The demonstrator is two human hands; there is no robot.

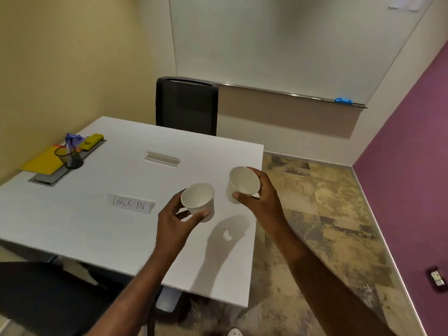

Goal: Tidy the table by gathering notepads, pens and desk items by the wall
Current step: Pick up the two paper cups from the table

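Right now the left hand (178, 214) is gripping a white paper cup (198, 201) from below and the side, thumb across its near wall, while the right hand (260, 192) is wrapping its fingers round a second white cup (242, 181) tilted with its mouth facing the camera; both are being held above the near right part of the white table (72, 221), just beside each other but not touching. The gathering spot is lying far and to the left, against the yellow wall: a yellow notepad (42, 162), a black mesh pen holder (69, 157) and a yellow item (92, 141) are already sitting there. The left hand is the nearer one to that cluster, so it looks likelier to travel first. A paper strip (131, 203) between hands and cluster is reading "CHECK-IN".
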